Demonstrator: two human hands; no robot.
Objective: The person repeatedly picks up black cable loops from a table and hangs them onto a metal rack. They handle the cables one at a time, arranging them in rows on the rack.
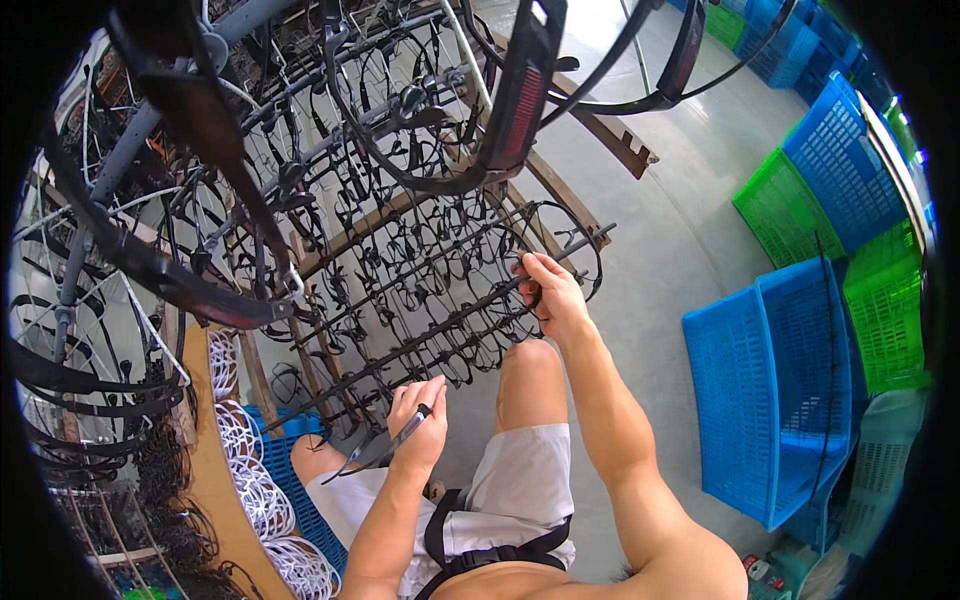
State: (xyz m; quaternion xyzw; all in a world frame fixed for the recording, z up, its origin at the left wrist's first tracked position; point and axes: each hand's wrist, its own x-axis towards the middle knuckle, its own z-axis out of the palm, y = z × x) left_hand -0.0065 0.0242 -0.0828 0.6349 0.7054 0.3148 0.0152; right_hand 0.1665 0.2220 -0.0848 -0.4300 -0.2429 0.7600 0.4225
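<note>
My left hand (pixel 418 425) is curled closed in front of my lap. It grips a dark curved strip with a thicker, handle-like part (pixel 408 428); its thin tail hangs toward my left leg. To the right and farther out, my right hand (pixel 548 290) pinches a thin black loop-shaped piece (pixel 599 255) near the end of a dark rod (pixel 585 238). What lies under those fingertips is partly hidden. Beyond both hands, a rack of rods (pixel 420 340) carries rows of several similar black curved pieces.
Large black curved pieces (pixel 520 100) hang close overhead from a grey pipe frame (pixel 125 150). White loops (pixel 262 500) lie in a brown carton (pixel 205 420) at left, beside a blue basket (pixel 300 470). Blue crates (pixel 735 390) and green crates (pixel 790 205) stand at right.
</note>
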